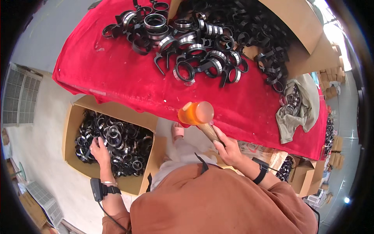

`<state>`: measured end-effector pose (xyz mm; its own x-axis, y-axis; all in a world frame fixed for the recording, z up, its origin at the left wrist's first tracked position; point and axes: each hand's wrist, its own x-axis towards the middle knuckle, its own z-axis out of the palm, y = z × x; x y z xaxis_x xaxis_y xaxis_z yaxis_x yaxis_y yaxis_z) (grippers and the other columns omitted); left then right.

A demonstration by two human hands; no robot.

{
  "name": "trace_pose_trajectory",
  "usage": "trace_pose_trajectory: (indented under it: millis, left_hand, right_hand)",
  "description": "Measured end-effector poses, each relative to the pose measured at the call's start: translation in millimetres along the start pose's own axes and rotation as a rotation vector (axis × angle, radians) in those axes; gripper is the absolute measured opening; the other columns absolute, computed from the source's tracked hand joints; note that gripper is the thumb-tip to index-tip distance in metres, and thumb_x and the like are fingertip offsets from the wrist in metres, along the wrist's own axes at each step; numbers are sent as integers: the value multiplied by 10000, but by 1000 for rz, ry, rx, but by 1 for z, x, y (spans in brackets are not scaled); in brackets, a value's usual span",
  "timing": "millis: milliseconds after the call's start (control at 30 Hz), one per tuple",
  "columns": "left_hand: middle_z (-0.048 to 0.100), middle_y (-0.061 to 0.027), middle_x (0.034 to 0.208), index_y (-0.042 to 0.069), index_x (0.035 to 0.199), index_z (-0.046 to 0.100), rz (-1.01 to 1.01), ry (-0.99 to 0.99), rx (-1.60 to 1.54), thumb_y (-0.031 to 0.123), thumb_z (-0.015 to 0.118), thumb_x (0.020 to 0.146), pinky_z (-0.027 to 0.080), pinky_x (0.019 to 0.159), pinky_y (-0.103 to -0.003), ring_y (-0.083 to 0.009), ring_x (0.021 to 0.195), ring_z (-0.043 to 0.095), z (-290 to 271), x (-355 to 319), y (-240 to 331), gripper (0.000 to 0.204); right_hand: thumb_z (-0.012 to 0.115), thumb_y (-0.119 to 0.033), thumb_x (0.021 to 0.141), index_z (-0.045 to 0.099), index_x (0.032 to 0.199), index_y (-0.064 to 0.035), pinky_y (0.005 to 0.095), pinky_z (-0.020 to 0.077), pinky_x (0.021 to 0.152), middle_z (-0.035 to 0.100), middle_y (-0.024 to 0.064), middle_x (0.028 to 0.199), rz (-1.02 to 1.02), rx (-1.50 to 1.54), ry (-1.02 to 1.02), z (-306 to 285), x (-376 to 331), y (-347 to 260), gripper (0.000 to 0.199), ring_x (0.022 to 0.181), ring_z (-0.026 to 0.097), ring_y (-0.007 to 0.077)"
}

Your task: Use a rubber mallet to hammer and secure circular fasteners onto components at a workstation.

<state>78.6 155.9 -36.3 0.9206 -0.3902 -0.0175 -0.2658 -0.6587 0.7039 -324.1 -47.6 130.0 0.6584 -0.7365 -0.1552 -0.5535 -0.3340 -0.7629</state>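
Cardboard box [72, 117], open-topped, stood on the floor at lower left of the frame and was filled with a loose tangle of black and silver ring clamps [120, 144]; the left hand [99, 150] reached down into it at the left side of the heap, fingers bent onto the rings, though whether any ring was actually gripped could not be told. The right hand [230, 150], lower centre-right, was closed around the wooden handle of an orange-headed mallet [196, 114], the translucent head raised at frame centre, over the near edge of the red cloth [117, 78]. The red cloth covered a table across the upper half of the frame. On it, upper centre, lay a spread pile of ring clamps with handles [187, 46], black bodies with bright metal bands. A second cardboard box [300, 23], tipped on its side at upper right, spilled plain black ring parts [257, 27] onto the cloth. At the right edge of the table a crumpled grey-beige cloth bag [298, 109] held a few more metal rings [291, 103]. Small cardboard cartons [302, 175] stood at lower right under the table edge. Both wrists wore black bands.
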Motion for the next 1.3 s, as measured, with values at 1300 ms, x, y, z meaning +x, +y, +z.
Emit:
trace_pose_trajectory:
  millis: [1300]
  left_hand:
    - [540,-220,1001,-5,1026,471,373,-377,-164,272,597,816,411,761,-462,-387,916,527,91,-42,144,369]
  right_hand:
    - [495,-167,908,353,1361,-78,370,481,773,612,226,943,-122,-17,-22,43,77,-21,484,896,620,344]
